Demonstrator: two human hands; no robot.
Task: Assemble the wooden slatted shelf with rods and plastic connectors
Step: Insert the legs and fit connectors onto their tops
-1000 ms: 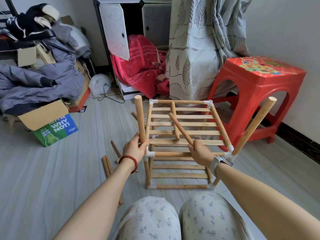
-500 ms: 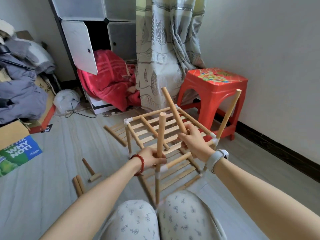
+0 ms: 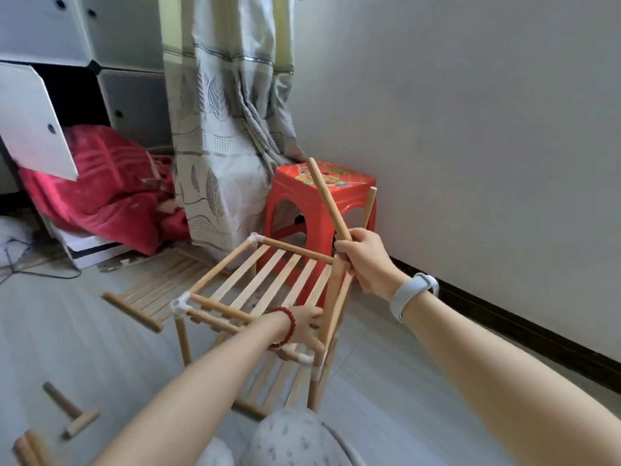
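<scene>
Far to my left on the floor (image 3: 100, 348) lie loose parts: a couple of spare rods (image 3: 28, 449) at the corner of view and a short T-shaped wooden piece (image 3: 72, 413) near them. Further in, a spare slatted panel (image 3: 158, 290) lies flat on the floor behind the frame.

The half-built shelf (image 3: 268, 280) stands in front of my knees, tilted, its upper slatted tier held at the corners by white plastic connectors (image 3: 179, 306). My left hand (image 3: 302, 326) reaches in under that tier and grips the near upright post (image 3: 331, 304), fingers curled round it, to steady the frame. Just below that hand another white connector joins the post to the lower tier.

My right hand (image 3: 366, 260) is closed round a loose rod (image 3: 329, 203), which points up and away towards the red stool (image 3: 319, 196) against the wall. Its lower end sits at the top of the post I am steadying, though my fingers hide the joint itself.

I judge the step in hand to be fitting this rod at that corner. The next move calls for lining the rod's end up square with the socket, then pushing it straight in while my left hand braces the frame against tipping.
</scene>
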